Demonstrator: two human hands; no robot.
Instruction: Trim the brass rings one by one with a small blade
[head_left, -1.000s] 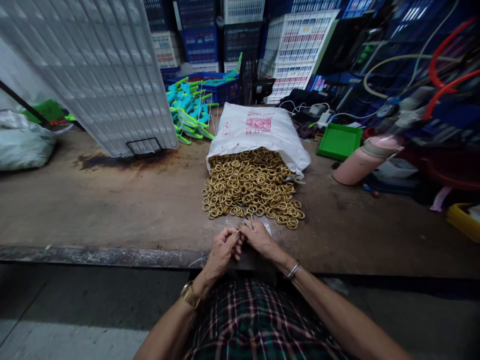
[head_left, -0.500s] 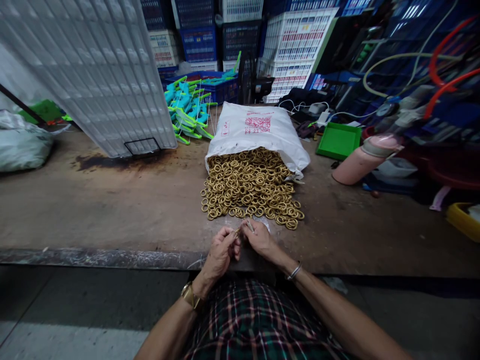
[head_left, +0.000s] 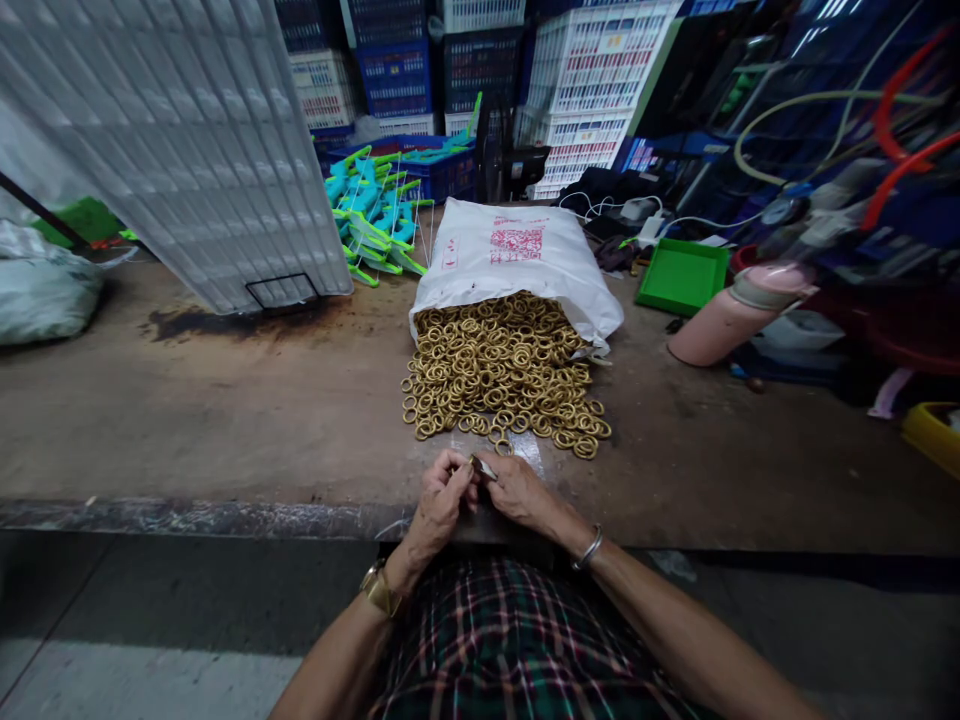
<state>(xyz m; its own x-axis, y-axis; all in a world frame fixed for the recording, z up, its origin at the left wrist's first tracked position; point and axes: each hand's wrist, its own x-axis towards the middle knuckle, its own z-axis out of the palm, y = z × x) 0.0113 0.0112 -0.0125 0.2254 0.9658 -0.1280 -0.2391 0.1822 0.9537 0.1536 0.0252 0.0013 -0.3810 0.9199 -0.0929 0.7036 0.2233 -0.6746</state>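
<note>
My left hand [head_left: 439,505] is closed in a pinch, with a bit of a gold-coloured ring [head_left: 472,461] showing at its fingertips. Most of that ring is hidden by the fingers. Touching it from the right, my right hand [head_left: 521,490] grips a small flat metal blade [head_left: 486,468] whose handle I cannot see. Both hands meet above the table's front edge. Just beyond them lies a heap of gold-coloured rings [head_left: 502,370], spilling from the mouth of a white sack [head_left: 480,235] with red print.
The brown wooden table [head_left: 225,410] has a dark stain on its left. A ribbed translucent panel [head_left: 225,150] leans there beside teal and green plastic parts [head_left: 375,215]. On the right are a green tray [head_left: 682,275], a pink bottle [head_left: 727,315] and hoses. Stacked crates [head_left: 592,60] stand behind.
My right hand has turned and come closer to the left, so the metal blade now rests against the ring. A loose ring at the heap's front edge shows more. The view has shifted slightly.
</note>
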